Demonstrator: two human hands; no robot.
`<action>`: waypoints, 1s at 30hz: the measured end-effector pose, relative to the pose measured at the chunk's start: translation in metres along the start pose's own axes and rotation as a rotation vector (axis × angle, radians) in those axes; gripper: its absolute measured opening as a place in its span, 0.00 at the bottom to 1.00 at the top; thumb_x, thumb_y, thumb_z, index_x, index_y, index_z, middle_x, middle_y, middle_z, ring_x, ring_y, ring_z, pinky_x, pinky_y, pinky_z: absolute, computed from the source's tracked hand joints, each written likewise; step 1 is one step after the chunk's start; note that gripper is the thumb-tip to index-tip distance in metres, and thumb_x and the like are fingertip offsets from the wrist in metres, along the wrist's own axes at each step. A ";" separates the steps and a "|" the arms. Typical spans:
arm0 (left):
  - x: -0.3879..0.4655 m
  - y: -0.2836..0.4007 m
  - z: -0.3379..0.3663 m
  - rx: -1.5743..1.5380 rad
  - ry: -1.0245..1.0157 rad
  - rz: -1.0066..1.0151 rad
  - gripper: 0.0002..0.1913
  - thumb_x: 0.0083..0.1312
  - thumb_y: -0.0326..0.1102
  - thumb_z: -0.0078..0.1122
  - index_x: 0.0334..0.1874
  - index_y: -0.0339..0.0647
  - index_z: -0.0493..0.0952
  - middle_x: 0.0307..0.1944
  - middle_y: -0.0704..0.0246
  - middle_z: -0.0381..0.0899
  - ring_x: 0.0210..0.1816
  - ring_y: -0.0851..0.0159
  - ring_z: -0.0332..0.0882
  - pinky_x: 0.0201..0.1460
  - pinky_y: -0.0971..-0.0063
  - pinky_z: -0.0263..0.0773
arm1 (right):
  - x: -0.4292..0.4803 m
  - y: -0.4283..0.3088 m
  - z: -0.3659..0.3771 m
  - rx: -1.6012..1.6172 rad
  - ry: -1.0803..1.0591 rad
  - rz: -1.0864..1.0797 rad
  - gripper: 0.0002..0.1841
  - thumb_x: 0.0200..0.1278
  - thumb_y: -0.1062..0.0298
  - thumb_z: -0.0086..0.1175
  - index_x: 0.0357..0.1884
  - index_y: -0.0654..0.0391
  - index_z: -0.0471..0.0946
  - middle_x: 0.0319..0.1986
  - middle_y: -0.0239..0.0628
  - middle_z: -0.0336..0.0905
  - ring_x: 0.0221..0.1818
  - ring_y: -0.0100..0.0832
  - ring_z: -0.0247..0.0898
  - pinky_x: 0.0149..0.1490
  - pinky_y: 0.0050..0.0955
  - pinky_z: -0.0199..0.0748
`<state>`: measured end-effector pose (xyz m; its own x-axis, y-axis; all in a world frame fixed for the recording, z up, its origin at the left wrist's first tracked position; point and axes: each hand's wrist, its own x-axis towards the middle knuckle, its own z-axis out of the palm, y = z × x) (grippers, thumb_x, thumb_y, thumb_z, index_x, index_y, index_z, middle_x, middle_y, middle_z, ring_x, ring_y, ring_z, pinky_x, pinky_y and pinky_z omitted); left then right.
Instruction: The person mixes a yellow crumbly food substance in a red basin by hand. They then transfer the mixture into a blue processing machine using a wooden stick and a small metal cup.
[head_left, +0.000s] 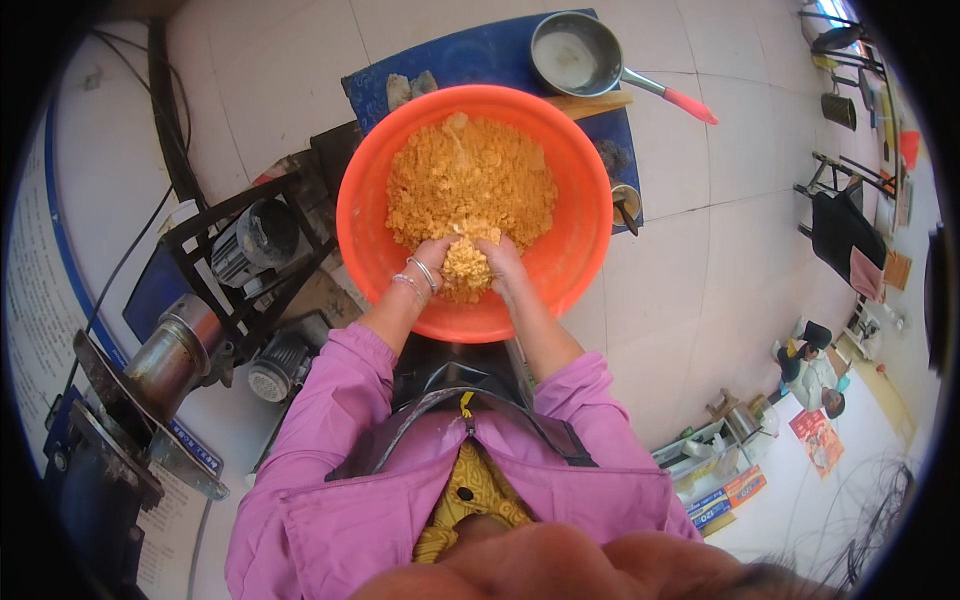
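Note:
A large orange plastic basin (577, 247) stands before me, holding a heap of crumbly yellow-orange material (480, 172). My left hand (433, 262), with bracelets at its wrist, is in the basin at the near side of the heap. Opposite it, my right hand (504, 264) is in the same crumbs. Between the two hands lies a paler clump of the crumbly material (466, 259), which both hands cup from the sides. Their fingertips are partly buried in it.
A blue table top (450, 56) beyond the basin bears a saucepan (576, 54) with a red-tipped handle and a cup (625, 204) with a dark-handled tool. Machinery with an electric motor (259, 240) stands at left. A person (814, 375) is far off at right, near shelving.

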<state>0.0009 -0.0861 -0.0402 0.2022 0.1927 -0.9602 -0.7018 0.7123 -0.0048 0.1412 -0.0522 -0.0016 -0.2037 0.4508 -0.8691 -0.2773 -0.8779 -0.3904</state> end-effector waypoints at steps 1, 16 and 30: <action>-0.004 0.007 0.002 0.023 -0.043 -0.013 0.16 0.66 0.41 0.49 0.50 0.38 0.72 0.45 0.61 0.78 0.48 0.60 0.76 0.50 0.61 0.73 | -0.005 -0.017 0.010 -0.050 0.011 -0.005 0.18 0.53 0.75 0.50 0.49 0.62 0.70 0.39 0.40 0.76 0.40 0.34 0.74 0.42 0.32 0.74; -0.095 0.060 0.041 -0.117 0.012 0.100 0.34 0.63 0.61 0.47 0.65 0.51 0.55 0.63 0.63 0.54 0.55 0.47 0.62 0.49 0.33 0.62 | -0.040 -0.096 0.051 -0.814 0.139 -0.495 0.27 0.62 0.57 0.49 0.60 0.60 0.66 0.62 0.52 0.57 0.66 0.44 0.51 0.67 0.37 0.50; -0.156 0.021 0.047 -0.054 -0.194 0.021 0.35 0.59 0.72 0.34 0.54 0.50 0.66 0.60 0.63 0.62 0.62 0.50 0.59 0.59 0.30 0.44 | -0.098 -0.053 0.050 -1.422 -0.145 -0.606 0.20 0.66 0.54 0.35 0.51 0.50 0.74 0.51 0.45 0.70 0.55 0.44 0.63 0.59 0.41 0.60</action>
<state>-0.0132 -0.0690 0.1230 0.3117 0.3372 -0.8883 -0.7415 0.6709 -0.0055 0.1286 -0.0415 0.1198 -0.5037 0.7201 -0.4773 0.7221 0.0477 -0.6901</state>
